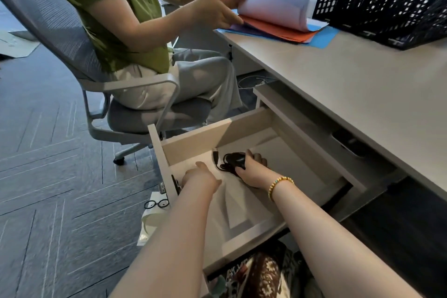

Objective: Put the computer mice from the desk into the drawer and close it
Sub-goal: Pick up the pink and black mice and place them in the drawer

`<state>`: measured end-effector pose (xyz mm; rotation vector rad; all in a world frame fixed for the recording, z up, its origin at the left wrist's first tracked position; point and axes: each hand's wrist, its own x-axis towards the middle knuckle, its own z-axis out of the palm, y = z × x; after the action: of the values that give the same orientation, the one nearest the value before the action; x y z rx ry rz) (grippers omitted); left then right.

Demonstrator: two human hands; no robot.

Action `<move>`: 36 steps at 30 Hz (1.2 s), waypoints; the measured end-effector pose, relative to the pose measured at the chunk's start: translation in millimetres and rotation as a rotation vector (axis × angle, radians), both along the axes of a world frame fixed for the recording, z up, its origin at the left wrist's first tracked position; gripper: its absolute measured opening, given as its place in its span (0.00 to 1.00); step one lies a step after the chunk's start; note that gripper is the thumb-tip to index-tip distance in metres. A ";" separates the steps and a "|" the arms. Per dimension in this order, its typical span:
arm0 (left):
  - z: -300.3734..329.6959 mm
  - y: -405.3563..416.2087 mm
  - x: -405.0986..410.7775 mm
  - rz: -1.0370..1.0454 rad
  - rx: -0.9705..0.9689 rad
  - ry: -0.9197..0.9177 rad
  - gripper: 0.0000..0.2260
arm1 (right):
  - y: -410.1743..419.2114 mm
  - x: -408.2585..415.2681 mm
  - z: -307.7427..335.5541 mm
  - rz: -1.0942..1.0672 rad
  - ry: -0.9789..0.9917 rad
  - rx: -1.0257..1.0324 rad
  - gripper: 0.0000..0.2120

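Below, open drawer [242,230] under pale desk [362,84], right hand [252,172] fingers gripping mouse [235,159], left hand [199,175] loose.

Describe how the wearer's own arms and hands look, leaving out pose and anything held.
Both forearms are bare, no sleeves in view. The right hand has a beaded bracelet at its wrist: gold-coloured beads with one or two turquoise. The left hand shows no jewellery, watch or glove.

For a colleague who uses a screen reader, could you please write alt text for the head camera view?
The right hand holds a black wired mouse inside an open drawer under a pale desk, while the left hand hovers beside it, empty. At the desk's far end, a seated person in a green top leafs through coloured folders.
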<state>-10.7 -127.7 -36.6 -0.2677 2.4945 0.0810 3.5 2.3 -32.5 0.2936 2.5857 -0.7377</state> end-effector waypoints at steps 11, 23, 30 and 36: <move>31.5 -5.3 10.5 -0.208 -0.142 -0.165 0.27 | -6.1 13.8 -5.9 -0.001 0.185 0.152 0.29; 27.1 -8.8 8.6 -0.291 -0.099 -0.148 0.20 | -32.7 20.2 -14.3 0.130 0.157 0.078 0.30; 25.8 -10.0 12.9 -0.384 -0.225 -0.065 0.14 | -25.4 19.0 -5.1 0.057 0.094 -0.010 0.25; 64.5 -7.2 12.3 -0.197 0.112 0.291 0.12 | -5.6 32.5 44.2 -0.008 0.322 -0.074 0.26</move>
<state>1.6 -134.9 27.9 0.0418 2.7783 0.1898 36.0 -3.3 11.7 0.1736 2.8488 -0.9493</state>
